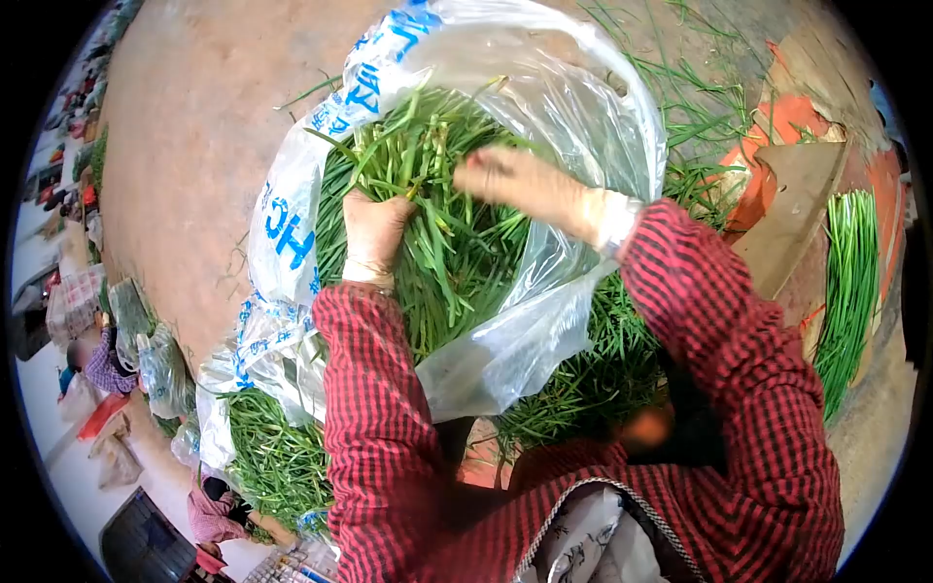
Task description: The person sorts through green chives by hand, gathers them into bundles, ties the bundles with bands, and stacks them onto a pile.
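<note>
A large clear plastic bag (573, 340) with blue lettering stands open in front of me, full of long green chives (457, 282). Inside its mouth, my left hand (374, 233) is closed around a bunch of chives (420, 155), with the pale stem ends pointing away from me. To the right of that bunch, my right hand (530, 187) hovers over the bag, its fingers smeared by motion. Whether anything is between those fingers cannot be made out.
A neat bundle of chives (847, 291) lies at the right beside a cardboard sheet (792, 209). Loose chives (695, 107) are scattered on the floor (185, 175). More chives (277, 452) fill plastic at lower left. Other people (109, 364) sit among bags at far left.
</note>
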Available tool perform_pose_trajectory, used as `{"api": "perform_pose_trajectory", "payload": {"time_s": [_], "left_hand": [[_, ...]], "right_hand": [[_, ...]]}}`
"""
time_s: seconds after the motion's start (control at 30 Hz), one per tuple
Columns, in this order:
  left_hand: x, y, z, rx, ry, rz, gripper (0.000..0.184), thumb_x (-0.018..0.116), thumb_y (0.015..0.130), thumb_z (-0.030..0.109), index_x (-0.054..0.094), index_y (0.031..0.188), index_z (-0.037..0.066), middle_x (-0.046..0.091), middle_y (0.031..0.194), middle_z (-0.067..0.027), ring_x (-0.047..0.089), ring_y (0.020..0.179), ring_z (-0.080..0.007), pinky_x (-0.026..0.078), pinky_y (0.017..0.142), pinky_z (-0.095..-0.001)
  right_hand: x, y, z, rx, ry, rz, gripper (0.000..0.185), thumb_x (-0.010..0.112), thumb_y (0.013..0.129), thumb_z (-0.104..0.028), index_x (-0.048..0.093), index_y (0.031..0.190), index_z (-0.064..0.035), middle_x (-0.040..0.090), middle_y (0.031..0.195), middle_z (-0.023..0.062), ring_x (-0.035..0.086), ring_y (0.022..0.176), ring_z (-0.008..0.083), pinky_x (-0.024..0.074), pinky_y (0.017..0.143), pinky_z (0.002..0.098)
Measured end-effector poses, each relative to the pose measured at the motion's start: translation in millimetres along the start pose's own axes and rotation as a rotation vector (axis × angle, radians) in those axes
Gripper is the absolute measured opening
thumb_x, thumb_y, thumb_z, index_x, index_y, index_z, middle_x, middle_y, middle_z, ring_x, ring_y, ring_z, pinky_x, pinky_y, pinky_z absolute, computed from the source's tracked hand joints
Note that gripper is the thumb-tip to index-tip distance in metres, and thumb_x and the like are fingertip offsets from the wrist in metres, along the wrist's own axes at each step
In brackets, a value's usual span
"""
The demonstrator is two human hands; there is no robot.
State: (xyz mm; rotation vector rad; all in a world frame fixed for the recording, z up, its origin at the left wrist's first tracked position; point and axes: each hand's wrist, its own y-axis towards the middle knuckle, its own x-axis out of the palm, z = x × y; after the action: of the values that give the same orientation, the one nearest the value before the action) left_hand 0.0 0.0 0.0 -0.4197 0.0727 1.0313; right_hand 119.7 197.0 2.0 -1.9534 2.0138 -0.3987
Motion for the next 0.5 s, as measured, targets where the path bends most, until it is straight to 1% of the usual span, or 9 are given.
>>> {"api": "perform_pose_trajectory", "payload": {"time_s": [0.03, 0.07, 0.1, 0.17, 0.2, 0.23, 0.33, 0.4, 0.5], "left_hand": [[5.9, -1.9, -1.4, 0.016, -0.034, -0.002, 0.048, 0.065, 0.068, -0.009, 0.059, 0.115, -0.004, 0.069, 0.101, -0.0087, 0.065, 0.085, -0.0162, 0.052, 0.078, -0.028], [11.9, -3.4, -2.6, 0.033, -0.068, -0.008, 0.048, 0.064, 0.067, -0.011, 0.059, 0.115, -0.004, 0.069, 0.101, -0.0085, 0.065, 0.085, -0.0154, 0.052, 0.077, -0.0279], [-6.5, -6.8, 0.6, 0.029, 0.032, 0.013, 0.051, 0.069, 0.069, -0.007, 0.057, 0.118, -0.003, 0.068, 0.104, -0.0084, 0.064, 0.088, -0.0144, 0.051, 0.079, -0.0266], [19.0, -11.6, 4.4, 0.09, -0.082, 0.036, 0.054, 0.074, 0.071, -0.001, 0.055, 0.122, -0.003, 0.067, 0.11, -0.008, 0.064, 0.092, -0.0145, 0.05, 0.083, -0.0262], [24.9, -11.5, -7.2, 0.147, -0.059, 0.043, 0.063, 0.077, 0.073, 0.004, 0.05, 0.128, -0.002, 0.066, 0.111, -0.0083, 0.063, 0.095, -0.0161, 0.05, 0.086, -0.0265], [23.9, -13.6, -9.0, 0.143, 0.189, 0.029, 0.075, 0.08, 0.07, 0.011, 0.045, 0.134, -0.004, 0.063, 0.117, -0.0151, 0.064, 0.101, -0.0236, 0.05, 0.09, -0.0325], [19.9, -44.1, 16.9, 0.212, 0.612, -0.09, 0.097, 0.083, 0.062, 0.025, 0.035, 0.141, -0.004, 0.051, 0.131, -0.0249, 0.053, 0.118, -0.0367, 0.043, 0.101, -0.0406], [18.8, -71.4, 31.4, 0.254, 0.716, -0.088, 0.109, 0.085, 0.058, 0.027, 0.026, 0.145, -0.004, 0.047, 0.136, -0.0261, 0.045, 0.127, -0.0395, 0.036, 0.107, -0.0427], [10.8, -102.9, 21.7, 0.328, 0.507, -0.023, 0.093, 0.08, 0.071, 0.017, 0.027, 0.145, -0.002, 0.045, 0.14, -0.0202, 0.045, 0.129, -0.0324, 0.035, 0.109, -0.042]], "right_hand": [[0.8, 7.3, 7.7, -0.008, 0.262, 0.141, 0.063, 0.061, 0.089, -0.053, 0.057, 0.125, -0.001, 0.063, 0.119, 0.0125, 0.057, 0.105, 0.0191, 0.0419, 0.096, 0.0322], [2.7, 15.9, 20.2, -0.089, 0.317, 0.319, 0.06, 0.059, 0.091, -0.053, 0.06, 0.122, -0.0015, 0.064, 0.114, 0.0091, 0.055, 0.101, 0.0159, 0.0412, 0.094, 0.0308], [29.1, 30.4, 24.0, -0.101, 0.371, 0.305, 0.06, 0.059, 0.091, -0.053, 0.06, 0.122, -0.0015, 0.064, 0.114, 0.0091, 0.055, 0.101, 0.0159, 0.0412, 0.094, 0.0308], [47.0, 44.1, 32.8, -0.123, 0.846, 0.275, 0.06, 0.057, 0.092, -0.054, 0.062, 0.121, -0.002, 0.063, 0.113, 0.0077, 0.053, 0.102, 0.0148, 0.0393, 0.096, 0.0299], [59.2, 48.1, 34.7, -0.051, 0.906, 0.34, 0.057, 0.056, 0.094, -0.053, 0.064, 0.119, -0.0027, 0.063, 0.111, 0.0056, 0.052, 0.101, 0.0138, 0.0383, 0.096, 0.0295], [67.9, 33.5, 9.7, -0.027, 0.958, 0.456, 0.055, 0.055, 0.094, -0.053, 0.066, 0.115, -0.0037, 0.064, 0.11, 0.0033, 0.052, 0.1, 0.0127, 0.039, 0.095, 0.0291], [72.3, 26.6, 6.4, -0.038, 1.266, 0.298, 0.042, 0.052, 0.097, -0.049, 0.067, 0.103, -0.0099, 0.065, 0.097, -0.0015, 0.055, 0.091, 0.0103, 0.0431, 0.088, 0.0288], [75.9, 7.7, -9.3, -0.142, 1.072, 0.263, 0.043, 0.048, 0.098, -0.05, 0.064, 0.099, -0.0095, 0.065, 0.094, 0.0002, 0.058, 0.089, 0.0125, 0.0467, 0.082, 0.0313], [101.1, -35.6, -47.2, -0.406, 0.478, 0.26, 0.047, 0.05, 0.096, -0.05, 0.057, 0.107, -0.0051, 0.061, 0.106, 0.0089, 0.059, 0.095, 0.0212, 0.0478, 0.085, 0.0327]]}}
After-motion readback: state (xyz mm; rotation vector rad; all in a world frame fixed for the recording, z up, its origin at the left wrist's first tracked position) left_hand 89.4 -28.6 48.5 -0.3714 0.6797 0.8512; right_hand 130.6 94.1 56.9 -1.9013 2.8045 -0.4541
